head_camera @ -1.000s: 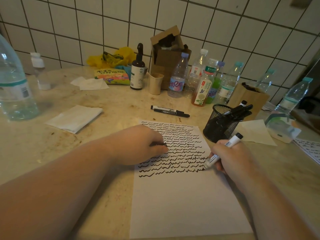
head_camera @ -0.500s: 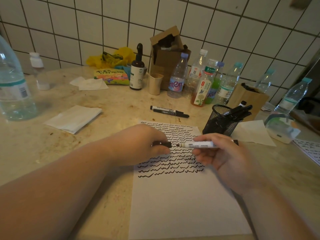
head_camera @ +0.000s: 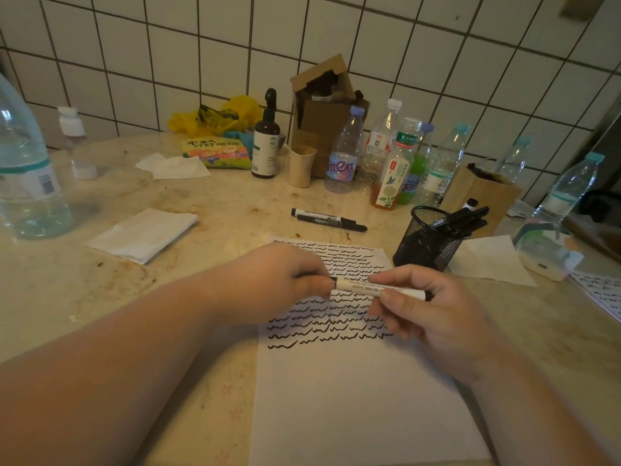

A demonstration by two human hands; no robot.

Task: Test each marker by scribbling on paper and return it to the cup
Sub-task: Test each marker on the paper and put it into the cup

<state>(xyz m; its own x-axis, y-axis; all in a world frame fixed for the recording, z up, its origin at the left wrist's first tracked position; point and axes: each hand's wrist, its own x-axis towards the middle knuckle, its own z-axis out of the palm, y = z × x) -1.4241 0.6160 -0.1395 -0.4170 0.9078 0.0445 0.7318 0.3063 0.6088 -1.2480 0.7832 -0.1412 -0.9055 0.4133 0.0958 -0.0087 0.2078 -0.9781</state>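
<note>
Both hands hold a white marker (head_camera: 376, 288) level above the scribbled paper (head_camera: 353, 391). The right hand (head_camera: 433, 317) fingers grip its barrel; the left hand (head_camera: 279, 280) fingers pinch its left end. The mesh cup (head_camera: 426, 238) stands far right

The white marker (head_camera: 379, 288) has a black end, and the white paper (head_camera: 353, 398) bears rows of black wavy scribbles. The mesh cup (head_camera: 428, 240) is black; the counter (head_camera: 201, 210) is mottled beige, the wall tiles (head_camera: 201, 55) white with dark grout.

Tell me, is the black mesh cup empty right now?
No. The black mesh cup has several dark markers leaning out of its right side, while the right hand holds a white marker above the paper.
</note>
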